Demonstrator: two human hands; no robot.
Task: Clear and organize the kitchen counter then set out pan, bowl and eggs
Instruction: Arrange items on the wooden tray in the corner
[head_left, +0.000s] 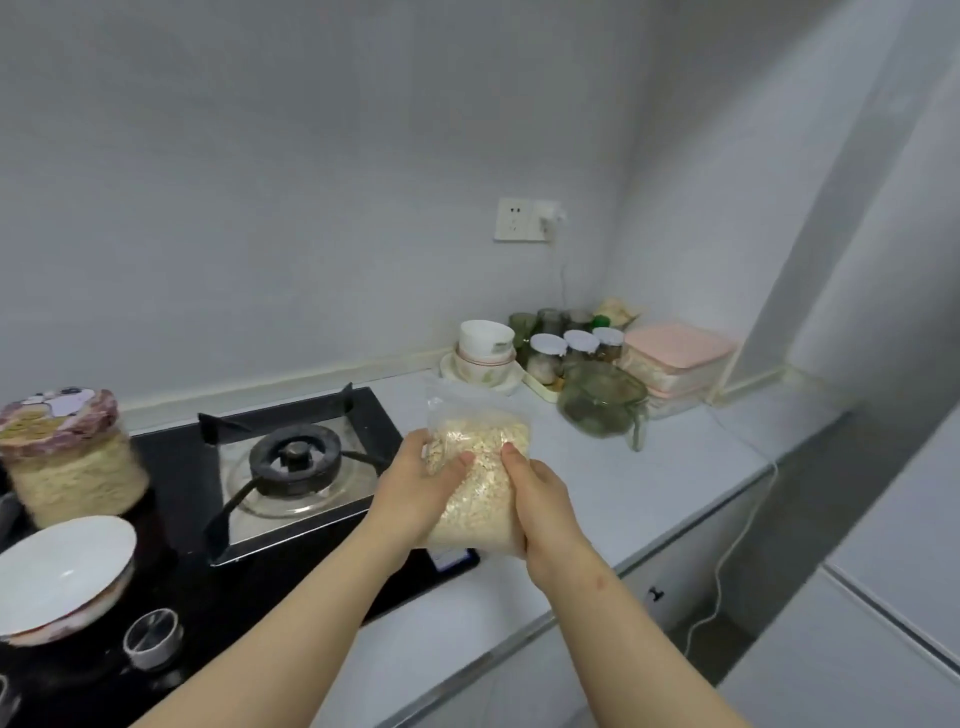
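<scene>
Clear plastic bag (480, 467) of pale flakes: you held it above the counter (613, 478), beside the stove (293, 460). Left hand (415, 488) and right hand (543, 501) clamped its sides, fingers curled, likely steadying loose contents.

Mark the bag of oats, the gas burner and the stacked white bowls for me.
bag of oats (480, 499), head view, on the grain-filled middle of the bag.
gas burner (294, 457), head view, on its central cap.
stacked white bowls (485, 340), head view, on the side wall of the top bowl.
</scene>
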